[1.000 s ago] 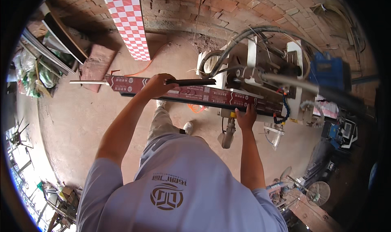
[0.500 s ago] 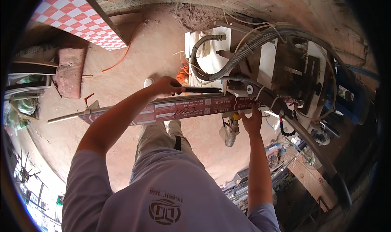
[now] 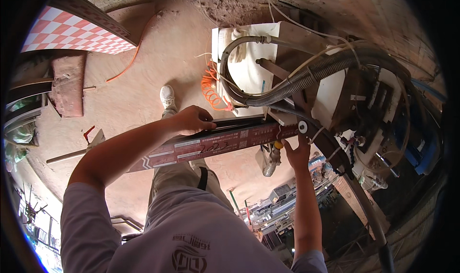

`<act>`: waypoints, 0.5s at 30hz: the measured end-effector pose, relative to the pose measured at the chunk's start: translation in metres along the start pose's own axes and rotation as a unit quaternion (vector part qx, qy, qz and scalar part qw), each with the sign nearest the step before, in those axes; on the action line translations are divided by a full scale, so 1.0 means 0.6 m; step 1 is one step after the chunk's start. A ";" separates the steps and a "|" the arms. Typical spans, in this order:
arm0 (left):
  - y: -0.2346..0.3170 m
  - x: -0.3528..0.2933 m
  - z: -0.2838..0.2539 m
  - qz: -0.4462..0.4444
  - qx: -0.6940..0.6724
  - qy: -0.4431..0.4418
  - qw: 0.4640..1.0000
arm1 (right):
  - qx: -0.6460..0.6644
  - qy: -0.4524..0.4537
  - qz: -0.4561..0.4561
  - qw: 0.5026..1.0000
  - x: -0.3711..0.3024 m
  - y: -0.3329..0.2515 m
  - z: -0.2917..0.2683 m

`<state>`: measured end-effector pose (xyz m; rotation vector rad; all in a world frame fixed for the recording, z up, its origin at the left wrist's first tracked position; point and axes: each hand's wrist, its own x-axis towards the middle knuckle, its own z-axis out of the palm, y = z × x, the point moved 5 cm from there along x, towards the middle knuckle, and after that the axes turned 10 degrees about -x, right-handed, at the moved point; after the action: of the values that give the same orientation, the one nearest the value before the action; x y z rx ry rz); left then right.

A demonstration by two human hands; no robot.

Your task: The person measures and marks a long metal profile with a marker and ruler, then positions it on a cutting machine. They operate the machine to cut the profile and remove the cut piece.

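Note:
A long bar-shaped profile in dark red printed film (image 3: 206, 147) lies crosswise in front of me, its right end at the cutting machine. My left hand (image 3: 194, 120) is closed on a narrow black strip (image 3: 239, 122) along the profile's far edge; some of its fingers are hidden. At the right end, my right hand (image 3: 299, 151) touches the near side of the profile with thumb and forefinger stretched apart. Its other fingers are partly hidden. Just left of the right thumb sits a yellow knob (image 3: 278, 144) above a metal fitting.
Grey corrugated hoses (image 3: 306, 79) loop over the white machine body (image 3: 254, 64). An orange coiled air hose (image 3: 209, 88) hangs at its left. A rod (image 3: 67, 156) with a red lever sticks out left. A red-and-white checkered panel (image 3: 72, 31) stands far left.
The black strip has come down closer against the profile, and my left hand has lowered with it. The profile's visible left end is farther right. My view has shifted slightly.

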<state>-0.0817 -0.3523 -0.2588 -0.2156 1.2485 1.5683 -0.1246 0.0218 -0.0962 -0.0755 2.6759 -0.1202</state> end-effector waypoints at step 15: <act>0.013 0.008 0.004 0.035 0.048 -0.023 0.998 | -0.043 -0.064 0.116 0.990 0.007 -0.009 0.006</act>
<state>-0.0887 -0.3463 -0.2567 -0.0751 1.3045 1.5591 -0.1268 0.0156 -0.1005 0.1942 2.5385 0.0721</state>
